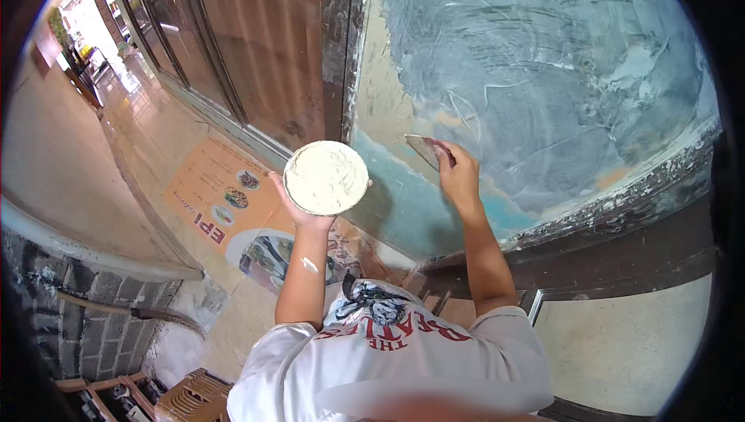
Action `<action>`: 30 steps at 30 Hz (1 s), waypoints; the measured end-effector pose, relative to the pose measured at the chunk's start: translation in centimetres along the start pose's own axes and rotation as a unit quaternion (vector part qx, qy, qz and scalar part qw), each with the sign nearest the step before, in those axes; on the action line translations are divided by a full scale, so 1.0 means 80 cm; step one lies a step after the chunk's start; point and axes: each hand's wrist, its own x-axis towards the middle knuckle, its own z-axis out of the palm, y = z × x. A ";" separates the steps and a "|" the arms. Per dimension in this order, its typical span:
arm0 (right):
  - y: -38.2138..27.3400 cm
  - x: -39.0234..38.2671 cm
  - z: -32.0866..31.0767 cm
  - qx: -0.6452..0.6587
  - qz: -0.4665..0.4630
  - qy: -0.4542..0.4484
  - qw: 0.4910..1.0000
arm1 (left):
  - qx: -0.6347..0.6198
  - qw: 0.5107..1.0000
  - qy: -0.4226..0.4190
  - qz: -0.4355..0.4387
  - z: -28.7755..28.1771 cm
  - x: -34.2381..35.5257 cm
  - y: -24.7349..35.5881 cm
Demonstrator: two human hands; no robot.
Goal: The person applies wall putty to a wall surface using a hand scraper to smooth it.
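My left hand (299, 211) holds up a round container (326, 177) of off-white paste, its fingers wrapped round the sides and mostly hidden under it. A white smear shows on my left forearm. My right hand (458, 170) is closed on a flat scraper (425, 146), whose pale edge is at or close to the wall (528, 80); I cannot tell if it touches. That wall carries patchy grey-blue coating, with beige and turquoise areas along its left and lower parts.
At the left are a dark-framed panelled door (272, 41) and a tiled walkway (132, 100). An orange printed banner (194, 181) lies below my left hand. A block wall (109, 321) and wooden items (186, 399) stand at lower left, and a dark ledge (613, 259) runs along the right.
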 end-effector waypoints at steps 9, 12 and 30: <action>0.028 -0.013 0.047 -0.132 0.011 0.000 0.991 | -0.055 0.995 -0.081 -0.006 -0.014 0.004 0.032; 0.029 -0.016 0.050 -0.097 0.016 0.034 0.995 | 0.015 0.997 0.077 0.026 0.001 0.004 0.035; 0.025 -0.017 0.065 -0.126 0.017 0.030 0.991 | -0.012 0.999 0.043 -0.010 -0.021 0.021 0.036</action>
